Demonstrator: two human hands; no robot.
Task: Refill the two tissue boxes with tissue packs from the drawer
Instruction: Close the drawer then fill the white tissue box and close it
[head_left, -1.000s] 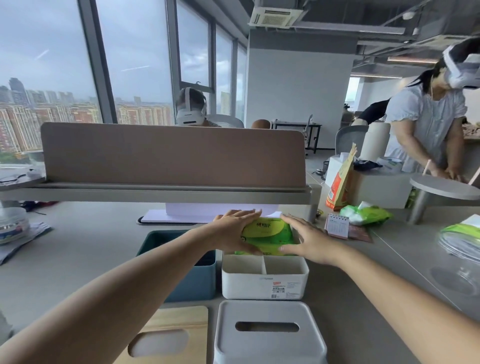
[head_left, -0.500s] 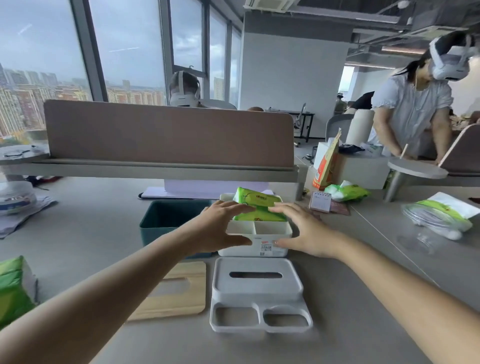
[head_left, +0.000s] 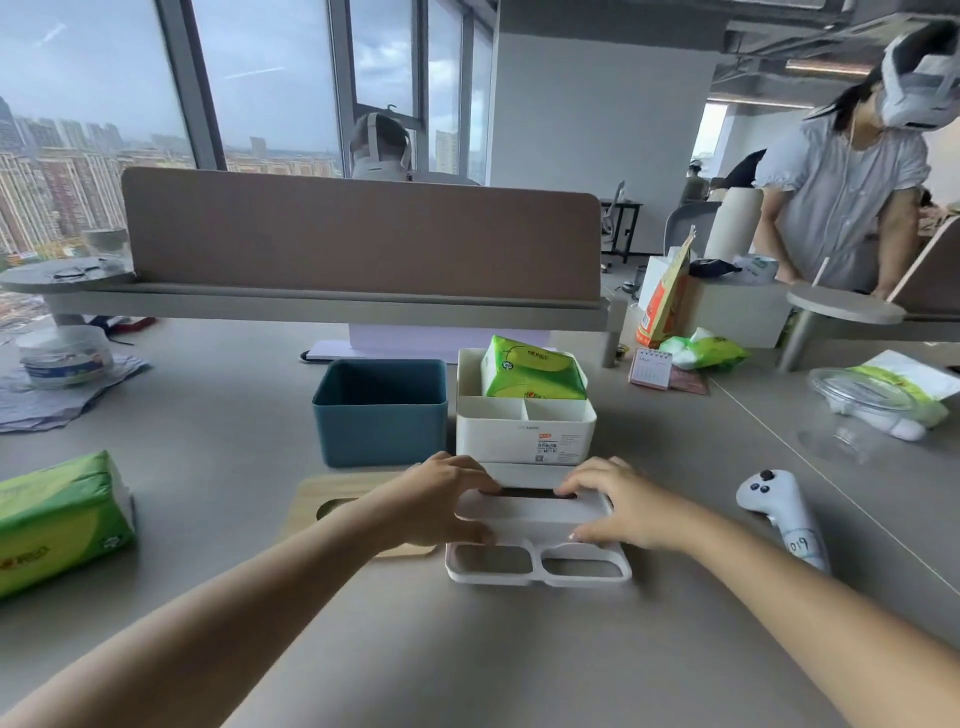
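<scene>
A green tissue pack (head_left: 532, 374) sticks up, tilted, out of the back compartment of the white tissue box (head_left: 524, 434). Left of it stands the dark teal tissue box (head_left: 381, 415), with nothing visible inside. The white lid (head_left: 537, 540) lies flat on the desk in front of the white box. My left hand (head_left: 441, 499) grips its left end and my right hand (head_left: 618, 501) its right end. A wooden lid (head_left: 332, 506) lies partly under my left wrist. A second green tissue pack (head_left: 60, 519) rests at the far left.
A white controller (head_left: 779, 512) lies right of the lid. A small calendar (head_left: 650, 368), opened green packs (head_left: 706, 351) and a clear plastic lid (head_left: 857, 400) sit at the right. A brown divider (head_left: 363, 234) closes the back. A person (head_left: 852, 171) stands at the far right.
Both hands left the tissue pack in the white box and drew back to the white lid, which they now grip at its two ends. The view tilted down.
</scene>
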